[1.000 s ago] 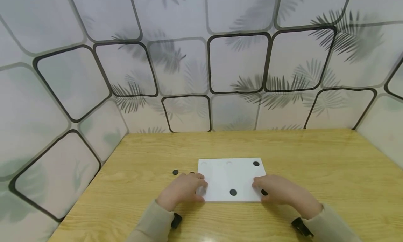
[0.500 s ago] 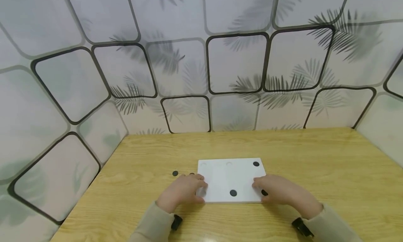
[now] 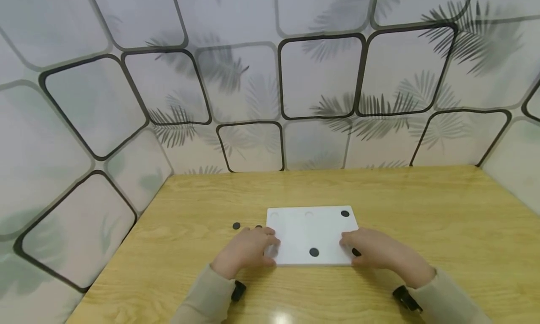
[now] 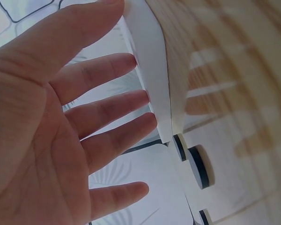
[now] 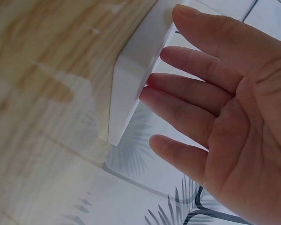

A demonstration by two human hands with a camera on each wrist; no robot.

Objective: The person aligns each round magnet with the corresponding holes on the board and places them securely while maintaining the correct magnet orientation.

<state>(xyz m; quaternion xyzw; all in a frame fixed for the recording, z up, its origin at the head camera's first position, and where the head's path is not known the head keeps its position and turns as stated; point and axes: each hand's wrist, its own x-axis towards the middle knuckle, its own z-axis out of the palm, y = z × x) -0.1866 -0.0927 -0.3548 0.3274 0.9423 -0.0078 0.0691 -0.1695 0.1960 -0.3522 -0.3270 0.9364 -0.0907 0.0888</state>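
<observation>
A white rectangular board (image 3: 301, 235) lies flat on the table, with pale round recesses along its back edge. One black disc (image 3: 345, 214) sits at its back right corner, and a second black disc (image 3: 314, 252) at the front middle. Another black disc (image 3: 356, 252) shows partly behind my right hand (image 3: 373, 249), whose fingertips touch the board's right side. My left hand (image 3: 249, 249) rests its fingertips and thumb on the left side. Both wrist views show the fingers (image 4: 100, 70) spread and fairly straight, the fingertips (image 5: 147, 91) meeting the board.
Left of the board, a loose black disc (image 3: 236, 225) lies on the wooden table (image 3: 190, 253). Beside it, another disc (image 3: 258, 227) is partly hidden by the left hand. A patterned wall covering (image 3: 320, 80) rises behind the table and along both sides.
The head view has tilted slightly, so the whole scene sits a little higher. Hands, board and discs keep their places relative to one another.
</observation>
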